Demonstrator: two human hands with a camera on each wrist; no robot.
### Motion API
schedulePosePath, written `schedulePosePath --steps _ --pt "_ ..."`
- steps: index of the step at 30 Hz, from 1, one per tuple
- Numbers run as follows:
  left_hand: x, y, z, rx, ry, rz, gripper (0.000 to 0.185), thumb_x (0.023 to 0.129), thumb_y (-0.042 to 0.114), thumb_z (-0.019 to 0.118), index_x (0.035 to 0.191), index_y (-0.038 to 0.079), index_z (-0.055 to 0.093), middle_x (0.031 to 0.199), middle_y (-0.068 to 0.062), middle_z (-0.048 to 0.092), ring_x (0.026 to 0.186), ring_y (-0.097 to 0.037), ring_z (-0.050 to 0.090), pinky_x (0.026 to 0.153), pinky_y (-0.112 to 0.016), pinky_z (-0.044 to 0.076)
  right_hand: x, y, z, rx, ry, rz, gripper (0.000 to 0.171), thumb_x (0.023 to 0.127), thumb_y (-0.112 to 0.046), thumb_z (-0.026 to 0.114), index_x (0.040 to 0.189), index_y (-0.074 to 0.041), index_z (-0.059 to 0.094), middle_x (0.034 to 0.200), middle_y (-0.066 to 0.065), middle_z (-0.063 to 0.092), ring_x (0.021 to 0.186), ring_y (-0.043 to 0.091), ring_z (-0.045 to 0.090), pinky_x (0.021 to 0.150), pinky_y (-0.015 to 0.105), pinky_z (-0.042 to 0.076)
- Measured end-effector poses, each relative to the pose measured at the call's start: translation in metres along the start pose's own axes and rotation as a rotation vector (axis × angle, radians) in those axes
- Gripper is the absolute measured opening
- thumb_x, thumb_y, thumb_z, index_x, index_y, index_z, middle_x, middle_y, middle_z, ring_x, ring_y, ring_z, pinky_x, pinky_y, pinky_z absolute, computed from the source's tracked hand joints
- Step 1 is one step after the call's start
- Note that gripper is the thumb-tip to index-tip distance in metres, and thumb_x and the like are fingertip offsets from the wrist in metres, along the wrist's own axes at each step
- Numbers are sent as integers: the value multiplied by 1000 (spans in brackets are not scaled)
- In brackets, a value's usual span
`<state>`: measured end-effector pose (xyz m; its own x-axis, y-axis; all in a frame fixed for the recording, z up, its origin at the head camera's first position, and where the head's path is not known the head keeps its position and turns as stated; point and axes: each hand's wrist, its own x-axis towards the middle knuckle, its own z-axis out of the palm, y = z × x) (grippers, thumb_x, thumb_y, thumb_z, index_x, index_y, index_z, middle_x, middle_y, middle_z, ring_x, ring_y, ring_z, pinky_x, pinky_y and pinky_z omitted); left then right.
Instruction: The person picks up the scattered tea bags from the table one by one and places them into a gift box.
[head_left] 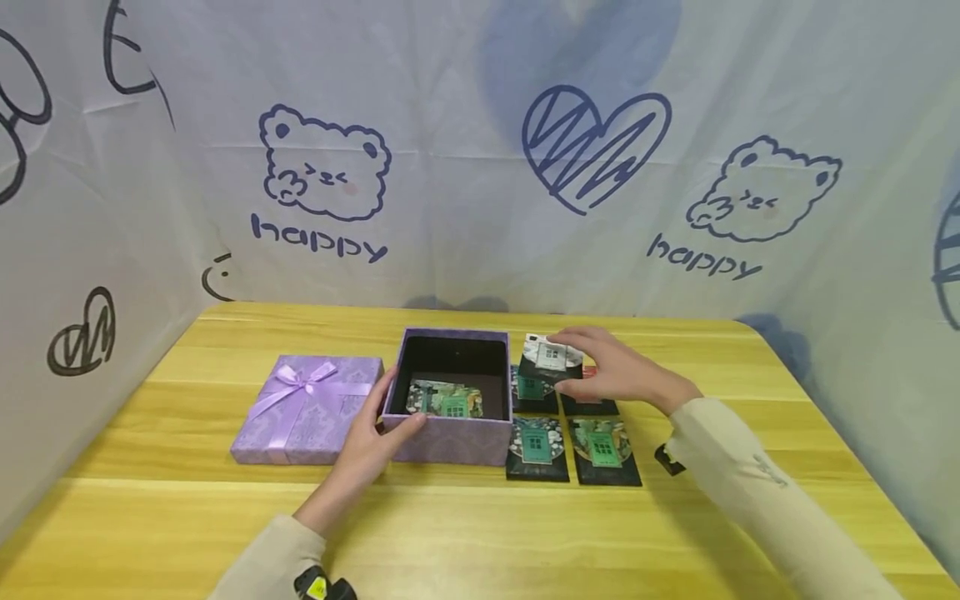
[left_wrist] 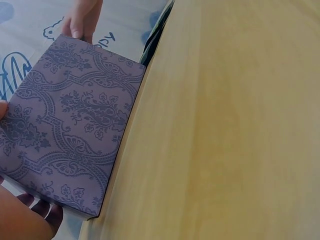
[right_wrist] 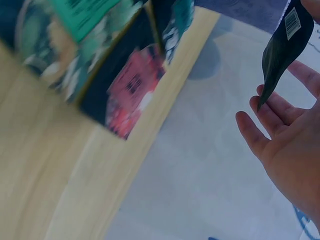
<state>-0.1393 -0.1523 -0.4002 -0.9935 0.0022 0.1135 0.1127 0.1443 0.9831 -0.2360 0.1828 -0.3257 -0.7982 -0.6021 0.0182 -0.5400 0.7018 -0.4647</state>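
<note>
Far left on the table (head_left: 187,533) sits the lid (head_left: 307,408), purple with a bow, flat and just beside the box (head_left: 457,437), apparently not touching it.

The left hand (head_left: 375,437) grips the box at its near left corner, thumb over the rim, fingers curled against the outer wall. One packet (head_left: 444,399) already lies flat inside on the dark floor. In the left wrist view the box wall (left_wrist: 70,125) fills the frame, with fingertips (left_wrist: 45,210) pressed on it low down.

The right hand (head_left: 607,371) holds a packet (head_left: 552,357) lifted just right of the box, above the far row. The grip looks like a light pinch at the packet's edge; the right wrist view shows that packet (right_wrist: 282,45) hanging edge-on past loosely spread fingers (right_wrist: 255,135), but it is blurred, so the pinch itself cannot be confirmed.

Four more packets lie on the table right of the box: two far ones (head_left: 558,396) partly under the hand, two near ones (head_left: 573,450) side by side.

Risks:
- A loose pinch may let the packet slip and drop onto the row below, shuffling it.
- The packet's edge could catch the box's right wall on entry and tip out.
- The sleeve (head_left: 720,450) hangs near the near row and could drag it.
- If the left grip eases, a bump may slide the box into the lid.
</note>
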Motion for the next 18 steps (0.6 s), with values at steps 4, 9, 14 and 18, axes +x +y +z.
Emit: schedulePosePath --steps 4,9,14,18 --pt "0 0 -1 -8 -1 1 79 88 12 69 154 15 26 149 -21 36 127 -39 42 106 -49 33 8 -13 0 8 -10 -15 75 85 -41 71 147 -11 41 152 19 29 137 38 26 105 62 28" --pt "0 -1 -1 -13 -4 -7 79 88 12 69 154 15 25 148 -22 37 126 -39 43 105 -49 34 15 -21 1 -10 -20 -46 73 87 -41 69 147 -12 41 152 17 29 138 38 25 105 61 28" --pt "0 0 -1 -7 -7 -10 79 88 14 69 154 15 25 149 -21 35 127 -39 41 107 -51 31 21 -28 0 -8 -27 -72 73 87 -42 69 147 -13 41 152 15 30 138 36 26 105 60 29" --pt "1 0 -2 -5 -10 -8 79 88 14 69 154 14 25 150 -21 34 128 -39 41 107 -51 30 25 -34 -1 -13 -37 -66 74 86 -45 69 148 -16 41 153 13 29 138 34 27 105 59 31"
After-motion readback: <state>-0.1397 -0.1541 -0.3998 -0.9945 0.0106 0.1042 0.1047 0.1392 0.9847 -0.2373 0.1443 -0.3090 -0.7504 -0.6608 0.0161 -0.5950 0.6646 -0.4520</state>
